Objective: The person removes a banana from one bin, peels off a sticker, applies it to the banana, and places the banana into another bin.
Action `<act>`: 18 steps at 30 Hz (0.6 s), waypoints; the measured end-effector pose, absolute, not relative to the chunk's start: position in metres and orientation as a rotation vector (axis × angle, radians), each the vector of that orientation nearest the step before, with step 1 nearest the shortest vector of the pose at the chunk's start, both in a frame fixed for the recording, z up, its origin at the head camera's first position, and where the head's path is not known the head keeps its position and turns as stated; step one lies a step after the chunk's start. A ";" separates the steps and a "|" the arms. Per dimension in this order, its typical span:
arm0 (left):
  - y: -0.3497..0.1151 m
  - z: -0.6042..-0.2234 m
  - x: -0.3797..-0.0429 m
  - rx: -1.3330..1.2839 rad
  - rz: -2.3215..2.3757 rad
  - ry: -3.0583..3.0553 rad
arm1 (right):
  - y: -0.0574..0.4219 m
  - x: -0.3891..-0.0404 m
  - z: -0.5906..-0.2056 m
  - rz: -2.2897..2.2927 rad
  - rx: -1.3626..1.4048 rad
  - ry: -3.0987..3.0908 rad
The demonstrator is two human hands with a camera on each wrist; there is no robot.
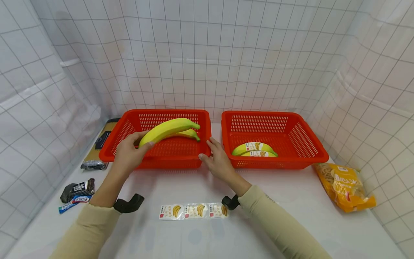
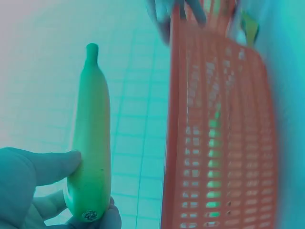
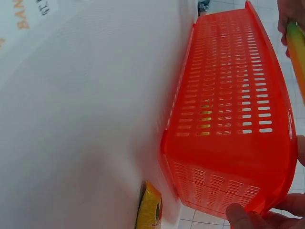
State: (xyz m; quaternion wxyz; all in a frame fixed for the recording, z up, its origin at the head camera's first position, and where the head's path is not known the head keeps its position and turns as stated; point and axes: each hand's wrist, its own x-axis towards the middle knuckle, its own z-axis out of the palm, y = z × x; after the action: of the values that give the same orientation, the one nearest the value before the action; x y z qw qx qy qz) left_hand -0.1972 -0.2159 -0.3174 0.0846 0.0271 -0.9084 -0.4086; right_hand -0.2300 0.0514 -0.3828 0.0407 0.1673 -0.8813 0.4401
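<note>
My left hand (image 1: 127,153) grips a yellow banana (image 1: 168,129) by its blunt end, thumb on one side and fingers on the other, with the stem pointing right. The banana is held above the left red basket (image 1: 174,164). Inside that basket lies another banana (image 1: 189,134), partly hidden behind the held one. At the basket's front right corner, my right hand (image 1: 220,163) holds the rim, with its thumb (image 3: 238,217) on the outer wall. Two bananas with stickers (image 1: 253,146) lie in the right red basket (image 1: 308,162).
A strip of banana-print stickers (image 1: 195,211) lies on the white table in front. To the right is an orange snack bag (image 1: 347,187); to the left are a dark packet (image 1: 77,190), small blue wrappers (image 1: 69,205) and a brown-black package (image 1: 98,147). Gridded white curtains (image 1: 207,54) surround the table.
</note>
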 end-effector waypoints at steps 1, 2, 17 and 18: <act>-0.215 -0.319 -0.188 0.075 -1.221 -2.690 | 0.052 -0.230 -0.382 1.356 0.517 -2.701; -0.214 -0.321 -0.179 0.070 -1.230 -2.675 | 0.052 -0.230 -0.381 1.373 0.521 -2.703; -0.186 -0.391 -0.121 0.043 -1.215 -2.852 | 0.054 -0.227 -0.372 1.354 0.543 -2.767; -0.183 -0.395 -0.123 0.034 -1.224 -2.861 | 0.054 -0.227 -0.372 1.350 0.542 -2.768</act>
State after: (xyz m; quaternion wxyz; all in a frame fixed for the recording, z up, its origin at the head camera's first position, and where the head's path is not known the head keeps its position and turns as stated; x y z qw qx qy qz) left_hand -0.1231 -0.1825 -0.3953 0.0147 0.0110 -0.9192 -0.3934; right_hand -0.2270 0.0538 -0.3721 0.0072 0.1734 -0.8851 0.4317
